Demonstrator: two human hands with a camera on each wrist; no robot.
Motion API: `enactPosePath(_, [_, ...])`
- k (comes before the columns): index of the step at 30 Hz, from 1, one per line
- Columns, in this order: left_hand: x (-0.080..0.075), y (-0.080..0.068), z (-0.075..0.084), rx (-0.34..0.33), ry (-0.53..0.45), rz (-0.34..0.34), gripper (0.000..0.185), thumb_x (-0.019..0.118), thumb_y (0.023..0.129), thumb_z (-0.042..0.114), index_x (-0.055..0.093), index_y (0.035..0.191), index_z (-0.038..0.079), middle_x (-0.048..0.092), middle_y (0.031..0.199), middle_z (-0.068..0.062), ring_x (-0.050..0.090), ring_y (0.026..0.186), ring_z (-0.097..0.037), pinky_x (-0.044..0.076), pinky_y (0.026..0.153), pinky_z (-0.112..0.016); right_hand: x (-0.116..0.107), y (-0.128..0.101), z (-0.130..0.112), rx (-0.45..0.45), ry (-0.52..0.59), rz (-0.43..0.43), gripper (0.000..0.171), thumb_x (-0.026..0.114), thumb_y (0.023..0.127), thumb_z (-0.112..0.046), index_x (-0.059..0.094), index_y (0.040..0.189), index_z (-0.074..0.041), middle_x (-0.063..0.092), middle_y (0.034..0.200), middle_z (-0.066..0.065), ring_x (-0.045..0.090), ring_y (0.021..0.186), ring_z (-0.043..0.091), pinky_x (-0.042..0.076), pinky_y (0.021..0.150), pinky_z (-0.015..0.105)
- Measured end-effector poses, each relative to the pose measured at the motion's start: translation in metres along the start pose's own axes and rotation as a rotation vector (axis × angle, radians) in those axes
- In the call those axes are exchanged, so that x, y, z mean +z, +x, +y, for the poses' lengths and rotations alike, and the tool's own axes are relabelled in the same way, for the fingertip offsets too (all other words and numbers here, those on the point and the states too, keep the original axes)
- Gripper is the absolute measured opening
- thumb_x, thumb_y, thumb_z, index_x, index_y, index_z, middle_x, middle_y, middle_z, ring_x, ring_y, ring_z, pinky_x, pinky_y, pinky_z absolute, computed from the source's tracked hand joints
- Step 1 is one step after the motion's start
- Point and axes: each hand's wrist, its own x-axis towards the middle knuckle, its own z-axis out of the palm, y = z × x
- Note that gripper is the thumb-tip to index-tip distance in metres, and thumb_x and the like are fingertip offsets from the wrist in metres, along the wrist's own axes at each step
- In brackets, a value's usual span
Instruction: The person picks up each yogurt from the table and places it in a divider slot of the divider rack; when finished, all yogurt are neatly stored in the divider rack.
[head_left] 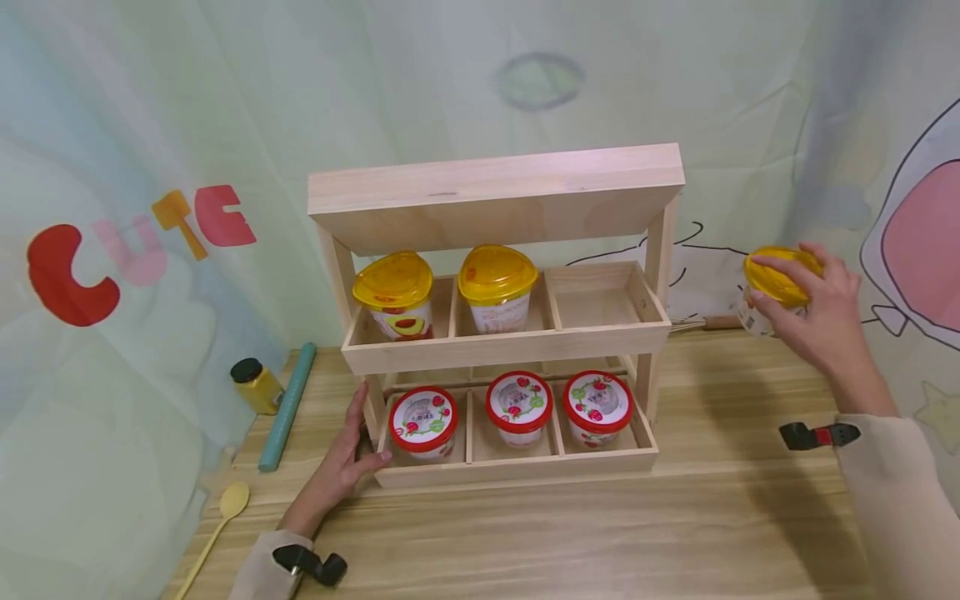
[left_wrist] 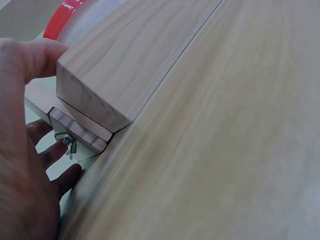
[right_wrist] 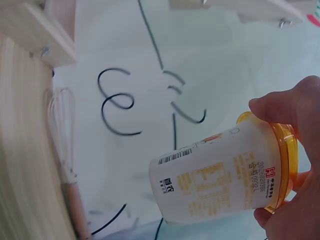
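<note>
My right hand [head_left: 819,304] holds a yogurt cup with a yellow lid [head_left: 780,279] in the air, right of a two-tier wooden rack [head_left: 495,196]. In the right wrist view, thumb and fingers grip the rim of that white cup [right_wrist: 215,180], which has printing and a barcode. My left hand [head_left: 341,467] grips the rack's lower left corner [left_wrist: 95,100], thumb over the front edge, fingers around the side. Two yellow-lidded cups [head_left: 408,323] [head_left: 501,315] stand in the upper tier's left and middle compartments. Red-lidded cups [head_left: 423,419] [head_left: 519,404] [head_left: 597,408] fill the lower front compartments.
Left of the rack lie a teal rolling pin [head_left: 288,407], a yellow jar with a black lid [head_left: 257,386] and a pale yellow spoon [head_left: 234,500]. A whisk [right_wrist: 65,140] lies behind the rack's right side, near the printed curtain [head_left: 450,100].
</note>
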Motion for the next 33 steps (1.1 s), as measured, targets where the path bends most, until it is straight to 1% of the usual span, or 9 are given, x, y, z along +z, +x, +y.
enactPosePath(2, [0.0, 0.0, 0.0, 0.003, 0.002, 0.002, 0.112, 0.072, 0.09, 0.003, -0.002, 0.173, 0.017, 0.029, 0.172, -0.031, 0.022, 0.155, 0.013, 0.015, 0.13, -0.036, -0.001, -0.002, -0.006, -0.013, 0.004, 0.011, 0.05, 0.064, 0.105, -0.031, 0.06, 0.151, -0.012, 0.019, 0.18, 0.018, 0.013, 0.157, 0.054, 0.027, 0.114, 0.087])
enactPosePath(6, [0.0, 0.001, -0.001, -0.002, -0.009, 0.001, 0.113, 0.072, 0.089, 0.002, -0.002, 0.173, 0.018, 0.028, 0.172, -0.033, 0.021, 0.153, 0.016, 0.011, 0.123, -0.08, -0.005, -0.006, -0.019, -0.049, 0.025, 0.037, 0.049, 0.066, 0.104, -0.031, 0.063, 0.149, -0.011, 0.021, 0.18, 0.017, 0.012, 0.159, 0.052, 0.019, 0.118, 0.088])
enactPosePath(8, [0.0, 0.001, -0.001, -0.004, -0.017, 0.001, 0.114, 0.072, 0.089, 0.002, -0.003, 0.173, 0.018, 0.028, 0.171, -0.034, 0.021, 0.152, 0.017, 0.009, 0.115, -0.09, -0.007, -0.008, -0.026, -0.065, 0.037, 0.048, 0.049, 0.067, 0.103, -0.031, 0.064, 0.148, -0.013, 0.022, 0.18, 0.015, 0.012, 0.16, 0.051, 0.017, 0.118, 0.088])
enactPosePath(22, [0.0, 0.0, 0.0, -0.011, -0.039, -0.005, 0.114, 0.072, 0.09, 0.002, -0.003, 0.173, 0.018, 0.026, 0.173, -0.034, 0.021, 0.153, 0.017, 0.007, 0.117, -0.088, -0.016, -0.02, -0.068, -0.148, 0.124, 0.093, 0.046, 0.073, 0.099, -0.024, 0.068, 0.144, -0.017, 0.032, 0.178, 0.006, 0.02, 0.16, 0.046, 0.019, 0.12, 0.083])
enactPosePath(25, [-0.001, 0.0, -0.001, -0.006, -0.03, -0.003, 0.113, 0.072, 0.09, 0.002, -0.003, 0.173, 0.018, 0.026, 0.173, -0.032, 0.021, 0.154, 0.015, 0.012, 0.133, -0.055, -0.018, -0.023, -0.076, -0.163, 0.132, 0.09, 0.046, 0.073, 0.099, -0.022, 0.068, 0.144, -0.017, 0.032, 0.177, 0.005, 0.02, 0.161, 0.045, 0.019, 0.121, 0.084])
enactPosePath(27, [-0.001, 0.0, -0.002, -0.003, -0.022, -0.002, 0.112, 0.072, 0.091, 0.003, -0.002, 0.173, 0.018, 0.027, 0.173, -0.032, 0.021, 0.155, 0.014, 0.013, 0.131, -0.033, -0.019, -0.025, -0.081, -0.181, 0.141, 0.093, 0.045, 0.074, 0.099, -0.021, 0.069, 0.144, -0.017, 0.033, 0.177, 0.004, 0.021, 0.161, 0.044, 0.019, 0.121, 0.084])
enactPosePath(28, [-0.001, 0.0, -0.002, -0.001, -0.02, -0.003, 0.112, 0.072, 0.091, 0.003, -0.002, 0.173, 0.018, 0.027, 0.173, -0.032, 0.021, 0.155, 0.014, 0.013, 0.13, -0.032, -0.019, -0.026, -0.084, -0.189, 0.146, 0.095, 0.045, 0.074, 0.099, -0.02, 0.069, 0.143, -0.017, 0.033, 0.177, 0.003, 0.021, 0.162, 0.042, 0.019, 0.121, 0.084])
enactPosePath(29, [-0.001, 0.0, -0.002, 0.001, -0.019, -0.003, 0.112, 0.072, 0.091, 0.003, -0.002, 0.173, 0.018, 0.027, 0.173, -0.032, 0.021, 0.155, 0.014, 0.013, 0.131, -0.034, -0.02, -0.027, -0.086, -0.2, 0.153, 0.099, 0.045, 0.074, 0.098, -0.019, 0.069, 0.143, -0.017, 0.034, 0.177, 0.002, 0.022, 0.161, 0.041, 0.02, 0.121, 0.083])
enactPosePath(33, [0.0, 0.0, -0.002, 0.004, -0.025, -0.005, 0.113, 0.072, 0.09, 0.002, -0.003, 0.173, 0.018, 0.026, 0.172, -0.034, 0.021, 0.153, 0.016, 0.01, 0.123, -0.081, -0.022, -0.031, -0.095, -0.239, 0.169, 0.112, 0.045, 0.075, 0.098, -0.016, 0.07, 0.142, -0.018, 0.035, 0.176, -0.001, 0.024, 0.161, 0.036, 0.024, 0.124, 0.076])
